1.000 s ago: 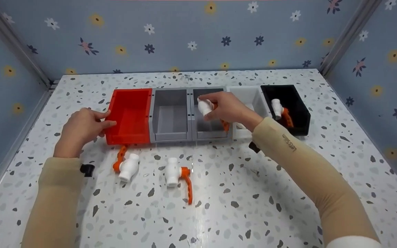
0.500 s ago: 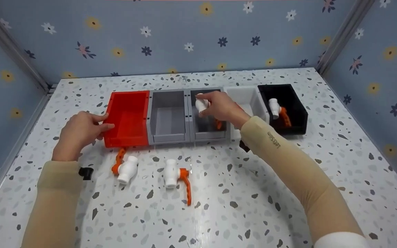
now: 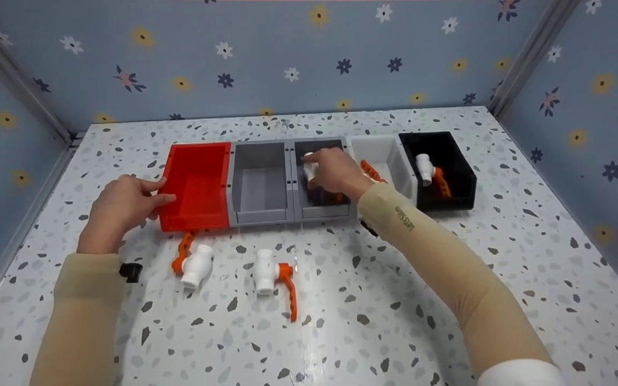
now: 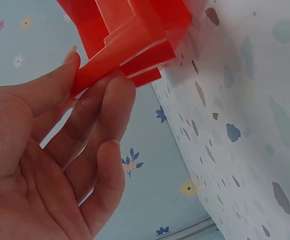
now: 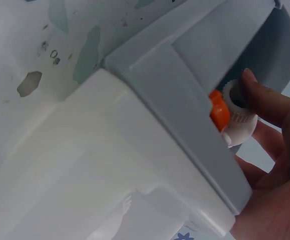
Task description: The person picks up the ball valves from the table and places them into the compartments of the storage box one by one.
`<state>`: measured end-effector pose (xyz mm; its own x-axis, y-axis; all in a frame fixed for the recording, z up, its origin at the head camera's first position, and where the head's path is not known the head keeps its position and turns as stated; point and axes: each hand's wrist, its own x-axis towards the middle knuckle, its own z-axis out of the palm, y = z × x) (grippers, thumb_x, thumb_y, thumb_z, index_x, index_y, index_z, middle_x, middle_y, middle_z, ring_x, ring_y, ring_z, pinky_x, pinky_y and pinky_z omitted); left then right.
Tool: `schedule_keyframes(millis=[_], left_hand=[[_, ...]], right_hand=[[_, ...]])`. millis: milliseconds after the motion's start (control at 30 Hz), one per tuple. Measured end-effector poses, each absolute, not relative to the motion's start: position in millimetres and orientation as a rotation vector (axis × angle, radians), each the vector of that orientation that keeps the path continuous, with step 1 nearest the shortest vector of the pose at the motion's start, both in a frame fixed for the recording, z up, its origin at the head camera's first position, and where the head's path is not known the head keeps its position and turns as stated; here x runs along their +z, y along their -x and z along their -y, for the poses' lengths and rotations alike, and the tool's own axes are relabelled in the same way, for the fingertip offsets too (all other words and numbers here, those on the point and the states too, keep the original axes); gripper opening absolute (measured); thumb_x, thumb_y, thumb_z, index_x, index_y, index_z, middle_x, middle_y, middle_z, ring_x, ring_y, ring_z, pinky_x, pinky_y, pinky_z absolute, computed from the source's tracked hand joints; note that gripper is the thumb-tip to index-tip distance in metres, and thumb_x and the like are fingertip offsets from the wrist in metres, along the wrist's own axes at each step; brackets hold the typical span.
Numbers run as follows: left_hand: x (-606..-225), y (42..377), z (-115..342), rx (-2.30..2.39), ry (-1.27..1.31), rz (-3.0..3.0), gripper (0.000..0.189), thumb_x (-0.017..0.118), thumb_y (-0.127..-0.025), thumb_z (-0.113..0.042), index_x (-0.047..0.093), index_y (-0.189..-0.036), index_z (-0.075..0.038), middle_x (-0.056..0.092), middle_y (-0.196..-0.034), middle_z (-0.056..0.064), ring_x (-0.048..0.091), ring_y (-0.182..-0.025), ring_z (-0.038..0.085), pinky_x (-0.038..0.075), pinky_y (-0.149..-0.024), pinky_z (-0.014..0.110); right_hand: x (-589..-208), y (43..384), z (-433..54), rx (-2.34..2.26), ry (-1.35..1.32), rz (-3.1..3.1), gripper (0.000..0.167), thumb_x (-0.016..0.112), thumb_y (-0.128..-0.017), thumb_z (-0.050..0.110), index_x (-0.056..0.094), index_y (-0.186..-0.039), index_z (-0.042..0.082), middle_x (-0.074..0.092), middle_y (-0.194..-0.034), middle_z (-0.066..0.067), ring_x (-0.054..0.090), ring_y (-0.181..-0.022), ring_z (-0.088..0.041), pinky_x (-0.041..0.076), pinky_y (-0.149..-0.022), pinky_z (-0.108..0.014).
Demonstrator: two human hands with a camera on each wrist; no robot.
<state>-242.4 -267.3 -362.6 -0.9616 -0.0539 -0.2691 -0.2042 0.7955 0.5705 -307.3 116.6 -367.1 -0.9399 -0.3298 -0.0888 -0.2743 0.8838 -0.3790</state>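
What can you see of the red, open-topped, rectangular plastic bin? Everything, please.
The red, open-topped, rectangular plastic bin looks smooth and slightly glossy, with a stepped edge visible in the left wrist view. It stands upright on the speckled white table, at the left end of a row, its right side against a grey rectangular plastic bin. The left hand pinches its left side. A ridged orange valve handle lies by its front; contact there is unclear.

Downward head view, close left wrist view, red bin (image 3: 199, 185) in both.
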Motion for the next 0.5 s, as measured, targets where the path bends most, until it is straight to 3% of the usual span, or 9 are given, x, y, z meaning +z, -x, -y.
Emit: schedule_keyframes(millis=[167, 400, 500], left_hand=[[-362.0, 242.7, 267.3, 0.865, 0.186, -2.767, 0.070, 0.070, -0.091, -0.044, 0.048, -0.145, -0.006, 0.065, -0.109, 0.020, 0.059, -0.087, 0.033, 0.046, -0.064, 0.033], [-360.9, 242.7, 266.8, 0.856, 0.175, -2.779, 0.069, 0.070, -0.092, -0.043, 0.048, -0.145, -0.005, 0.065, -0.109, 0.021, 0.059, -0.087, 0.033, 0.046, -0.064, 0.033], [-361.3, 242.5, 266.2, 0.841, 0.168, -2.780, 0.069, 0.070, -0.092, -0.043, 0.047, -0.145, -0.006, 0.065, -0.107, 0.020, 0.057, -0.084, 0.031, 0.046, -0.064, 0.033]], right_hand=[[-367.8, 306.7, -112.0, -0.413, 0.468, -2.873, 0.061, 0.083, -0.083, 0.018, 0.060, -0.140, 0.019, 0.059, -0.139, -0.004, 0.056, -0.123, -0.025, 0.047, -0.099, -0.038], [-366.4, 307.2, -108.2, -0.286, 0.464, -2.832, 0.059, 0.081, -0.085, 0.018, 0.060, -0.139, 0.014, 0.060, -0.136, -0.009, 0.058, -0.119, -0.027, 0.045, -0.102, -0.042], [-366.7, 307.2, -107.9, -0.241, 0.485, -2.829, 0.050, 0.074, -0.090, 0.017, 0.061, -0.138, 0.012, 0.063, -0.131, -0.010, 0.061, -0.112, -0.026, 0.047, -0.099, -0.042]])
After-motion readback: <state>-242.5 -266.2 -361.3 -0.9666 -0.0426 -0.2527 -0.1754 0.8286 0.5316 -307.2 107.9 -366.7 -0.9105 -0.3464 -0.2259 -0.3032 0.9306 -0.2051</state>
